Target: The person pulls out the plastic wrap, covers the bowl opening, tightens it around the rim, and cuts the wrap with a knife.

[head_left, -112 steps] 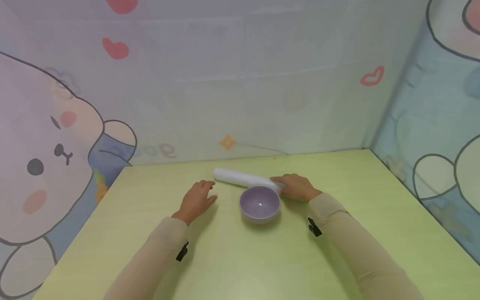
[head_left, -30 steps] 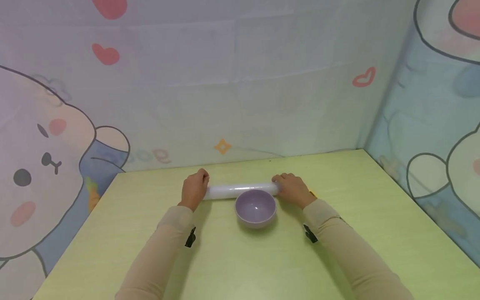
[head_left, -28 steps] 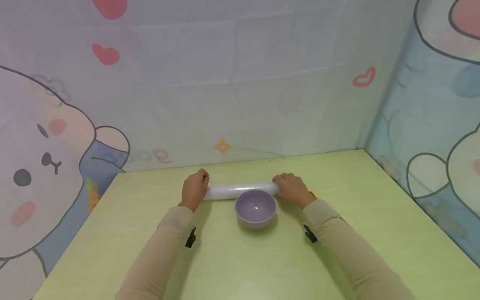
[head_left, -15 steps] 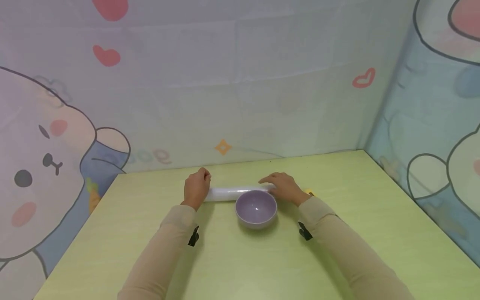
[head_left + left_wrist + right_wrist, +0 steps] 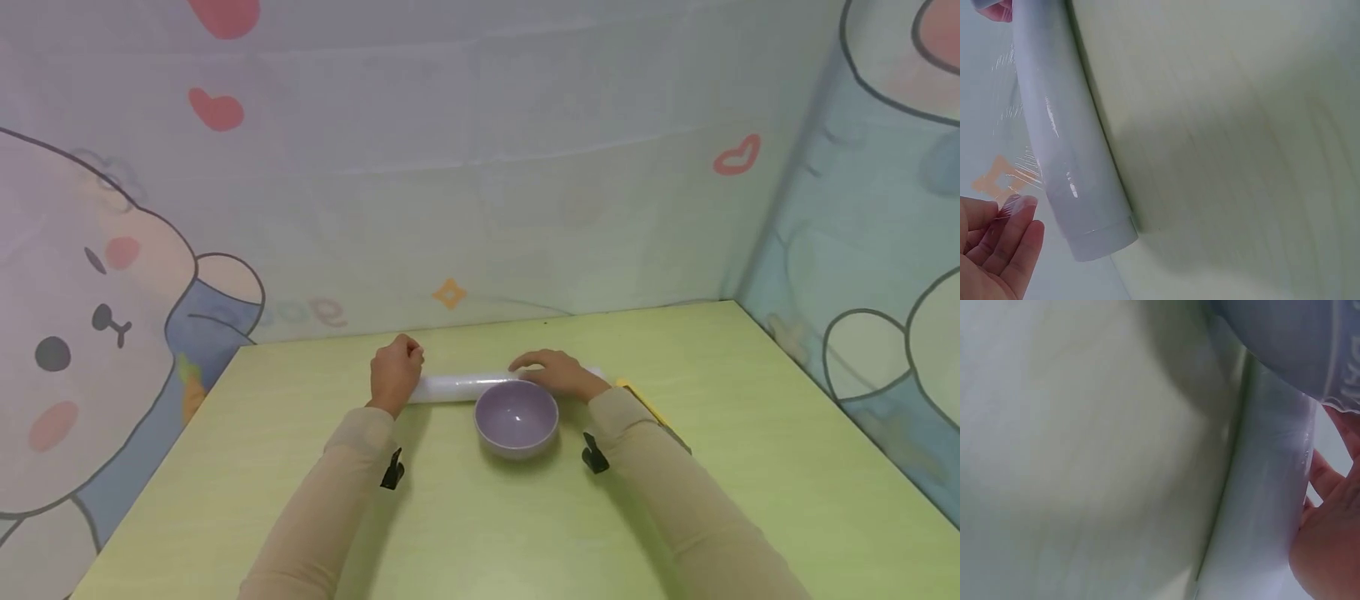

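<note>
A white roll of cling film (image 5: 453, 388) lies across the table behind a lilac bowl (image 5: 516, 417). Thumb and fingers of my left hand (image 5: 395, 375) pinch the free edge of the film at the roll's left end. Close up in the left wrist view, thin clear film (image 5: 1025, 172) stretches from the roll to these fingertips (image 5: 1022, 206). My right hand (image 5: 558, 373) arches over the roll just behind the bowl, its fingers loosely bent. In the right wrist view that hand (image 5: 1332, 531) lies along the roll's far side, its fingertips partly hidden by roll and bowl.
A long, thin object with a yellow edge (image 5: 651, 406) lies right of the bowl, partly under the right forearm. The pale green table (image 5: 480, 525) meets a printed cloth backdrop (image 5: 600, 233) behind the roll.
My right hand has left the roll's right end and moved left along it, behind the bowl. My left hand has lifted the film's edge slightly. Earlier, the roll was turned from slanted to straight.
</note>
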Tool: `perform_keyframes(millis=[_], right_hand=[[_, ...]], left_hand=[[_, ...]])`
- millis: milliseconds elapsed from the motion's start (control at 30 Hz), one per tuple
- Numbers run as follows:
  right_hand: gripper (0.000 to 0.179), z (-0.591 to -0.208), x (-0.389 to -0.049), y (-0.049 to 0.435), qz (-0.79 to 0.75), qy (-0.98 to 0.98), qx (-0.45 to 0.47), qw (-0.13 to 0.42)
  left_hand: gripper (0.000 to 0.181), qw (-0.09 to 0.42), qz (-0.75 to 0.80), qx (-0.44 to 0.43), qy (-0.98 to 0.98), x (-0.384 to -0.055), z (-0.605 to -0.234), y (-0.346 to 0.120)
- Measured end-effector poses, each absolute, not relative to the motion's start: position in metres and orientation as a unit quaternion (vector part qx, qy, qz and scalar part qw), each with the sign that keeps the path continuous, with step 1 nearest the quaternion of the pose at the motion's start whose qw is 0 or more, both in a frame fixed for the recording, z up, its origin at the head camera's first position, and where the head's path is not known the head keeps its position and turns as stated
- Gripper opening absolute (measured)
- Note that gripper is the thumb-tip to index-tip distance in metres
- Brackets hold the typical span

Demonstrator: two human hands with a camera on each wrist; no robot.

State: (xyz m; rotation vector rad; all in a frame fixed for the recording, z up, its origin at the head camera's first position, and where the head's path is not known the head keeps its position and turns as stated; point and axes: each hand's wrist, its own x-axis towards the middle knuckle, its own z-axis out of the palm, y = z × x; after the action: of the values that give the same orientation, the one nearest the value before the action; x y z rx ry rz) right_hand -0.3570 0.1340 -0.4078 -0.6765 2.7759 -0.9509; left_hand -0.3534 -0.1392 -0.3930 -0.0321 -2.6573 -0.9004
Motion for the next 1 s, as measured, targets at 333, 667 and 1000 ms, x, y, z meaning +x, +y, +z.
perform_keyframes(millis=[333, 667, 1000], right_hand=[[0.028, -0.404, -0.363, 0.121, -0.321, 0.922, -0.199, 0.085], [0.016, -0.400, -0.363, 0.109, -0.337, 0.925, -0.164, 0.055], [0.014, -0.395, -0.360, 0.104, -0.346, 0.926, -0.150, 0.012]], left_hand=[[0.015, 0.139, -0.389, 0.004, -0.911, -0.353, -0.394, -0.142], [0.016, 0.145, -0.361, -0.005, -0.921, -0.353, -0.393, -0.143], [0.020, 0.139, -0.321, -0.003, -0.937, -0.351, -0.391, -0.145]])
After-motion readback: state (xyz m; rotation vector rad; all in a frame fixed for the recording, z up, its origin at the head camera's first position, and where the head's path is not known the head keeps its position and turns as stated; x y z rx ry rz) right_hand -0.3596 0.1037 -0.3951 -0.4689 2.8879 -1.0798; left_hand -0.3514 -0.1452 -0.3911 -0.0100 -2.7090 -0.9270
